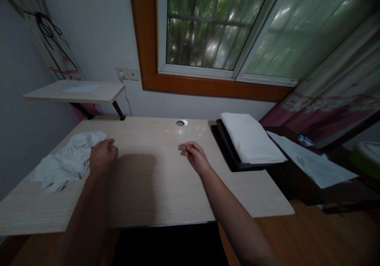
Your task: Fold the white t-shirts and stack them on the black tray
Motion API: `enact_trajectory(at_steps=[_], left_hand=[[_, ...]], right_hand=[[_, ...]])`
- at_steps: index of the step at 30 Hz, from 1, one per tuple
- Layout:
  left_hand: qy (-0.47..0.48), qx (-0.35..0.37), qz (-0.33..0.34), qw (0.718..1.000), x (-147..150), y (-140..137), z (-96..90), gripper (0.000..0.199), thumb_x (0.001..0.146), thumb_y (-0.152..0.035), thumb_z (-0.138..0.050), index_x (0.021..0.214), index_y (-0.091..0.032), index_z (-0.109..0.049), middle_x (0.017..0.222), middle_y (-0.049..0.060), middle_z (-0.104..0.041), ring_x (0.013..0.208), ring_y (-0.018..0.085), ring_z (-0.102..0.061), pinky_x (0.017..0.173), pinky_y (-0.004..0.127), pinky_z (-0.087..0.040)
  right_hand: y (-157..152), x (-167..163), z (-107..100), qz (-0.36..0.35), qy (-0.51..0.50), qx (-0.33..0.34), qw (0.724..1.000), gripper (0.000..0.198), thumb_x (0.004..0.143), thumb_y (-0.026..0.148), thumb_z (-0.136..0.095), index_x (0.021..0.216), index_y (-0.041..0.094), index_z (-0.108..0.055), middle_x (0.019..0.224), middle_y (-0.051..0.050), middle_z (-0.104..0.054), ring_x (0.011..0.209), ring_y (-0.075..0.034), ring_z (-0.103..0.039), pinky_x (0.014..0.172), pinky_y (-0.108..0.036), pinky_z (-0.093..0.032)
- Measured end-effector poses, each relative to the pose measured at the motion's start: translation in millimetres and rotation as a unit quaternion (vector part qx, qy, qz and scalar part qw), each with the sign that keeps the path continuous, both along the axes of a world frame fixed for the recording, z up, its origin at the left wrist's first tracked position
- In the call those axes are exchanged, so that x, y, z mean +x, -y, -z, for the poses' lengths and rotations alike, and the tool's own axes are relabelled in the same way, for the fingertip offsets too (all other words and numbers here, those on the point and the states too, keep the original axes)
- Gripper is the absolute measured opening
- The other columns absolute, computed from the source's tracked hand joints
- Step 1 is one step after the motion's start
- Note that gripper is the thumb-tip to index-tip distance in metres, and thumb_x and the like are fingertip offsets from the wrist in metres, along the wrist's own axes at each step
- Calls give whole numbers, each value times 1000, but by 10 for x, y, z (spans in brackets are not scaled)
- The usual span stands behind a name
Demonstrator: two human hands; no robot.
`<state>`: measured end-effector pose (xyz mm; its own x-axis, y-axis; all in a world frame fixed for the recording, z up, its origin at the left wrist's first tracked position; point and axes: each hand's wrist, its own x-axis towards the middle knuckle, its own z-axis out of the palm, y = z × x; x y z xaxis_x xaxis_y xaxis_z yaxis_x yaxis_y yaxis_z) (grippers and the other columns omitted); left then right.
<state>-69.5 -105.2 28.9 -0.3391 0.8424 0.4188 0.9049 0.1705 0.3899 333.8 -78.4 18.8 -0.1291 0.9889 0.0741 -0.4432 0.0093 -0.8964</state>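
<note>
A crumpled white cloth [69,159] lies at the left side of the pale wooden desk [175,194]. My left hand [103,155] overlaps the cloth's right end, its fingers curled in. Whether a fold of the cloth is inside that hand cannot be made out, as the fingers are mostly hidden. Over the middle of the desk, my right hand [196,157] has thumb and fingertips drawn together, with nothing visible in them. To its right sits a folded white sheet-like item [252,139] on top of a black flat object [227,149].
A raised shelf [101,93] with a paper [80,88] on it stands at the back left. A round cable hole [180,123] is near the desk's rear edge. Beyond the right edge, papers [314,161] lie on a dark surface. A window [208,28] is behind.
</note>
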Motion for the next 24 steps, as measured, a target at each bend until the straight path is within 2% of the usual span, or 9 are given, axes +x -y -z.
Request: enact_trajectory(at_steps=[3,6,12,17,20,22,24], left_hand=[[-9,12,-64,998,-33,10,40,50,86,-32,-52,129,-11,-62,123,20,-67,117,35,-61,107,51,-42],[0,31,-67,997,-54,16,58,55,84,-32,-54,134,-9,-59,128,21,-65,124,36,-57,111,53,-39],[36,11,27,999,25,-32,75,52,84,-31,-52,131,-10,-61,131,19,-63,129,33,-55,115,48,-39],[83,37,129,987,368,-70,34,44,87,-32,-51,124,-15,-67,127,14,-65,123,28,-59,114,44,-41],[136,38,276,951,725,-19,-56,35,93,-37,-51,117,-21,-70,119,10,-70,114,25,-63,107,43,-48],[186,16,402,896,1027,87,-204,30,95,-39,-54,112,-23,-72,109,9,-73,106,24,-67,99,42,-52],[241,16,490,837,1364,269,-448,26,98,-37,-55,113,-24,-72,110,10,-74,105,23,-67,97,41,-53]], right_hand=[[-9,8,26,-3,3,1,1000,14,77,29,-78,88,22,-72,84,-2,-72,64,-12,-55,61,-26,-46],[-9,14,37,-5,5,0,1000,15,77,29,-78,89,22,-73,84,-2,-72,65,-12,-56,61,-25,-46],[7,-4,10,-6,5,3,1000,14,77,28,-78,88,22,-73,83,-2,-72,64,-12,-55,61,-26,-45],[6,-12,-6,-6,4,3,1000,15,76,29,-79,87,22,-72,82,-1,-71,63,-12,-55,61,-26,-44],[8,-8,-17,-9,6,7,1000,15,77,29,-79,86,21,-72,82,-2,-71,64,-12,-55,61,-26,-44],[8,-4,-19,-13,5,7,1000,15,77,29,-79,87,21,-72,82,-2,-72,64,-12,-55,61,-26,-44],[6,-3,-17,-17,4,6,1000,14,78,30,-79,87,21,-72,82,-2,-72,64,-12,-55,61,-26,-44]])
